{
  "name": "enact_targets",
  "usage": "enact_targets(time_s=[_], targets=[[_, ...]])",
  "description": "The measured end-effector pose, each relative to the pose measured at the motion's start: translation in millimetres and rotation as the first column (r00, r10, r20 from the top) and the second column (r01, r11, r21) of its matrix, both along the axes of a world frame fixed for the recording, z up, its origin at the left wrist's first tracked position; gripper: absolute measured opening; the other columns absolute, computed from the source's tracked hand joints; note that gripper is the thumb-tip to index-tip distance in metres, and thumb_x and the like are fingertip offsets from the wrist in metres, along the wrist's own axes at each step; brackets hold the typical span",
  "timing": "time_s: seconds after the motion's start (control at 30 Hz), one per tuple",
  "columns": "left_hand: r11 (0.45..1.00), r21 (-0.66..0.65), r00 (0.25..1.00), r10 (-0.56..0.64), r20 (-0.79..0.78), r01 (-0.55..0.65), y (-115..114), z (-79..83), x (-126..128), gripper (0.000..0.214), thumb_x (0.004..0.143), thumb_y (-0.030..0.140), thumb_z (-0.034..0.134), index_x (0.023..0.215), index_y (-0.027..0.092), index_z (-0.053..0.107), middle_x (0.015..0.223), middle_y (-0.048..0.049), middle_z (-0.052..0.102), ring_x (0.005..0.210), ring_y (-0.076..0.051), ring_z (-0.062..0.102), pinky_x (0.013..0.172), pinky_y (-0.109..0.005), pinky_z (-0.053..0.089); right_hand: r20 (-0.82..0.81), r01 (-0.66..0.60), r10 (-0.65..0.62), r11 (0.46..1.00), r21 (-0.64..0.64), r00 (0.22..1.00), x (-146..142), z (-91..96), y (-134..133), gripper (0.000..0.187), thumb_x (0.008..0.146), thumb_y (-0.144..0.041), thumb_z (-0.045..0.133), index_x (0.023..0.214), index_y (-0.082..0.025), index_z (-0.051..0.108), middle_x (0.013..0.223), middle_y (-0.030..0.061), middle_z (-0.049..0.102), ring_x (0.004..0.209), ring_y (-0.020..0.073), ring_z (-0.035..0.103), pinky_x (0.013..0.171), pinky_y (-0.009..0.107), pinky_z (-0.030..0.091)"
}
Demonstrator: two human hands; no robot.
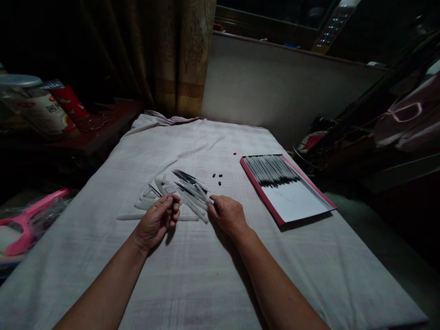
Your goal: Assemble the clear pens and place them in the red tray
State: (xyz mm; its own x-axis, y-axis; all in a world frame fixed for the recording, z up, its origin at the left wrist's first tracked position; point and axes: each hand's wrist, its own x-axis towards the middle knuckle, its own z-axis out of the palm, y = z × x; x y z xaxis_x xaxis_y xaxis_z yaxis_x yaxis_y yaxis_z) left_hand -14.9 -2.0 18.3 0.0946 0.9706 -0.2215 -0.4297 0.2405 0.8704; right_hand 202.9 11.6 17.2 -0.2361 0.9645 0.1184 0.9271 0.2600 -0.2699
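Note:
My left hand (158, 219) is closed, its fingers curled at the near left side of a loose pile; whatever is between thumb and fingertips is too small to make out. Across the pile lie slim whitish pen tubes (194, 206) and dark-tipped pen pieces (187, 176). My right hand (228, 211) is closed at the pile's right edge, with a pale pen tube (203, 193) running into its fingertips. Several small black caps (220, 183) lie just beyond my right hand. Further right, a shallow pink-edged box (292, 206) holds a row of clear, black-ended pens (271, 169).
A white cloth (172, 284) covers the surface. A small red piece (234, 154) lies near the box. At left are a dark wooden table with a jar (41, 110) and red can (70, 101), plus a pink-handled item (27, 224). A wall (254, 82) stands behind.

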Motion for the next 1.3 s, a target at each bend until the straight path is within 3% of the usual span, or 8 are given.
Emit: enact_targets(time_s=[0.17, 0.3, 0.47, 0.63, 0.83, 1.03, 1.13, 1.3], targets=[[0.741, 0.664, 0.678, 0.439, -0.59, 0.098, -11.1, -4.5, 11.6, 0.016, 0.088, 0.031, 0.064, 0.1, 0.022, 0.069, 0.094, -0.0045, 0.071, 0.09, -0.019, 0.066, 0.083, -0.035, 0.054, -0.335, -0.142, 0.201, 0.971, 0.195, 0.92, -0.8, -4.9, -1.3, 0.019, 0.092, -0.024, 0.056, 0.097, -0.019, 0.074, 0.091, 0.0088, 0.072, 0.085, 0.0191, 0.066, 0.076, 0.028, 0.049], [0.538, 0.708, 0.362, 0.615, -0.701, 0.457, -16.2, -8.4, 16.1, 0.026, 0.096, 0.028, 0.053, 0.118, 0.022, 0.065, 0.111, -0.0082, 0.072, 0.107, -0.023, 0.062, 0.101, -0.043, 0.044, -0.612, -0.252, 0.343, 0.939, 0.233, 0.713, -11.6, -4.5, -8.4, 0.02, 0.091, -0.025, 0.056, 0.098, -0.02, 0.074, 0.085, 0.0062, 0.071, 0.077, 0.0159, 0.065, 0.071, 0.026, 0.051], [0.686, 0.554, 0.227, 0.513, -0.828, 0.471, -13.1, -16.8, 10.4, 0.032, 0.099, 0.04, 0.044, 0.107, 0.021, 0.069, 0.093, -0.0093, 0.075, 0.086, -0.024, 0.067, 0.084, -0.039, 0.049, -0.738, -0.201, 0.158, 0.979, 0.031, 0.656, -7.8, -4.6, 4.0, 0.023, 0.091, -0.029, 0.055, 0.096, -0.02, 0.076, 0.085, 0.0043, 0.074, 0.079, 0.0165, 0.067, 0.073, 0.027, 0.052], [0.78, 0.525, 0.318, 0.43, -0.845, 0.342, -9.9, -20.5, 7.3, 0.033, 0.097, 0.042, 0.046, 0.105, 0.022, 0.07, 0.102, -0.0098, 0.076, 0.094, -0.025, 0.07, 0.085, -0.035, 0.053, -0.385, 0.077, -0.103, 0.994, -0.08, 0.917, 11.2, -4.4, 36.5, 0.022, 0.09, -0.025, 0.056, 0.1, -0.023, 0.076, 0.101, 0.0049, 0.075, 0.094, 0.019, 0.067, 0.085, 0.03, 0.049], [0.825, 0.506, 0.395, 0.389, -0.832, 0.253, -8.7, -21.7, 8.9, 0.031, 0.094, 0.042, 0.05, 0.108, 0.024, 0.07, 0.106, -0.0083, 0.076, 0.096, -0.025, 0.07, 0.086, -0.035, 0.054, -0.05, 0.101, -0.106, 0.99, -0.094, 0.993, 5.0, -0.8, 48.3, 0.022, 0.091, -0.033, 0.058, 0.101, -0.026, 0.076, 0.102, 0.0056, 0.071, 0.094, 0.0195, 0.065, 0.076, 0.027, 0.045], [0.802, 0.543, 0.401, 0.425, -0.811, 0.249, -8.3, -23.0, 7.7, 0.03, 0.095, 0.041, 0.051, 0.11, 0.023, 0.07, 0.105, -0.0082, 0.076, 0.095, -0.025, 0.07, 0.085, -0.034, 0.053, -0.217, 0.139, -0.145, 0.989, -0.043, 0.965, 6.7, -8.2, 47.1, 0.019, 0.09, -0.025, 0.054, 0.093, -0.021, 0.072, 0.097, 0.0056, 0.072, 0.088, 0.0179, 0.065, 0.079, 0.027, 0.045], [0.773, 0.576, 0.375, 0.467, -0.801, 0.265, -7.6, -21.1, 6.8, 0.03, 0.096, 0.04, 0.05, 0.109, 0.024, 0.071, 0.102, -0.0082, 0.076, 0.095, -0.025, 0.069, 0.087, -0.035, 0.051, -0.561, 0.228, -0.216, 0.972, -0.05, 0.799, 15.3, -12.4, 40.6, 0.015, 0.086, -0.028, 0.055, 0.085, -0.02, 0.068, 0.085, 0.0039, 0.073, 0.077, 0.017, 0.066, 0.074, 0.029, 0.049], [0.748, 0.598, 0.322, 0.513, -0.796, 0.287, -4.7, -21.0, 4.1, 0.03, 0.096, 0.039, 0.05, 0.11, 0.025, 0.071, 0.102, -0.0087, 0.076, 0.097, -0.027, 0.067, 0.087, -0.039, 0.047, -0.957, 0.36, -0.233, 0.919, -0.158, 0.174, 26.1, -8.5, 25.7, 0.025, 0.079, -0.043, 0.063, 0.084, -0.019, 0.061, 0.093, 0.0075, 0.076, 0.07, 0.0157, 0.069, 0.05, 0.022, 0.049]])
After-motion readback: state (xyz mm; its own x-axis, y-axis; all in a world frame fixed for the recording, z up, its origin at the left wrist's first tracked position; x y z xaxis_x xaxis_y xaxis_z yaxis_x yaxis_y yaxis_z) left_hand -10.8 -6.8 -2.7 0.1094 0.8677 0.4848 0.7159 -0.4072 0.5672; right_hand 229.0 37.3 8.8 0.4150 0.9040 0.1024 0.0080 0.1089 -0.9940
